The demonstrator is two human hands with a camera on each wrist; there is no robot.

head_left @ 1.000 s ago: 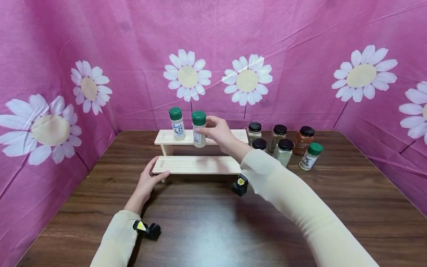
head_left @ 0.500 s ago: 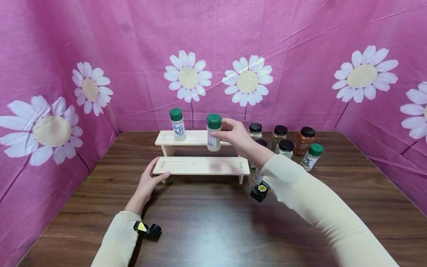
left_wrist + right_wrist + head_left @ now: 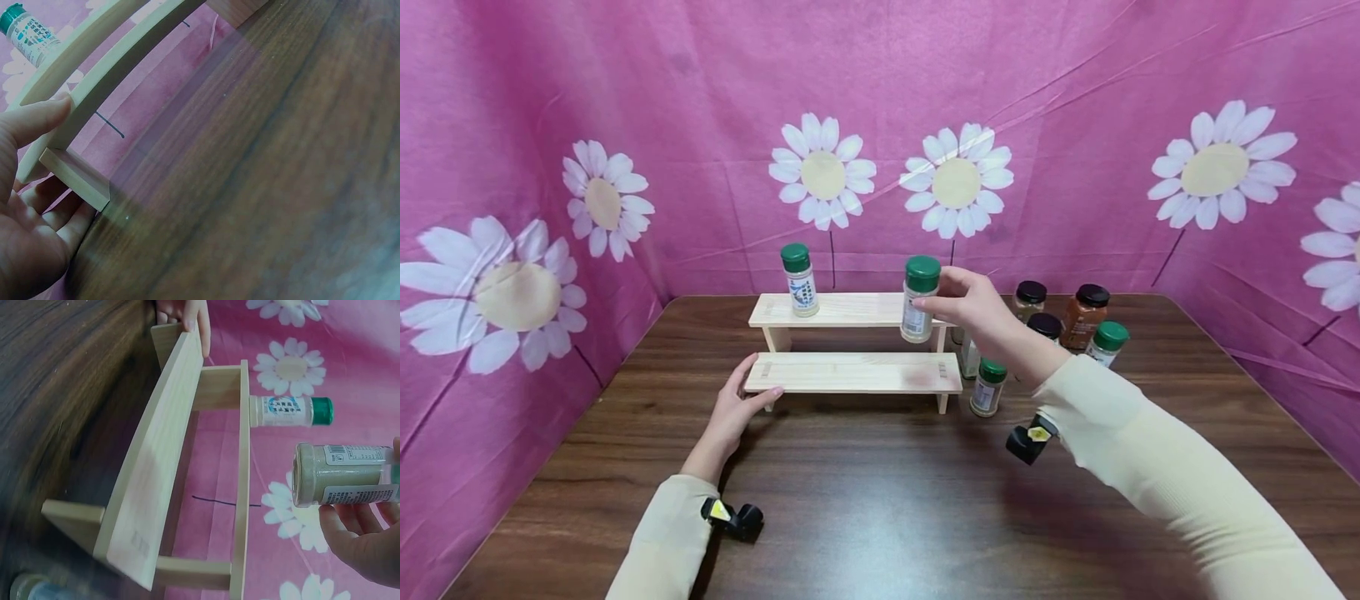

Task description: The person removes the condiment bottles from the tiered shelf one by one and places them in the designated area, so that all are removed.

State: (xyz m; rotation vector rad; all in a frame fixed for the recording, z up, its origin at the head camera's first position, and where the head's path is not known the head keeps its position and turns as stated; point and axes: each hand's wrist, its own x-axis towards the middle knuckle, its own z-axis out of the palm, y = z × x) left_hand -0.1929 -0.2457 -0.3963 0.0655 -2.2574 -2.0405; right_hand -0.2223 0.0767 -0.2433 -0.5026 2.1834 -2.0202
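My right hand (image 3: 981, 312) grips a green-capped spice shaker (image 3: 917, 319) by its side, upright and in front of the right part of the upper shelf. In the right wrist view the shaker's base (image 3: 305, 475) hangs apart from the wood. A two-tier wooden spice rack (image 3: 850, 372) stands on the table. My left hand (image 3: 733, 411) holds the left end of its lower shelf, thumb (image 3: 44, 117) on the front edge and fingers round the end by the leg. Another green-capped shaker (image 3: 802, 287) stands on the upper shelf's left part.
Right of the rack, a green-capped shaker (image 3: 987, 390) stands near its front leg. Behind my right arm are several black-capped jars, one with reddish contents (image 3: 1082, 321), and another green-capped shaker (image 3: 1107, 343). A pink flowered cloth (image 3: 880, 83) hangs behind the table.
My right hand has carried its shaker rightward along the upper shelf, from beside the standing shaker to the shelf's right part. The left hand has stayed on the rack.
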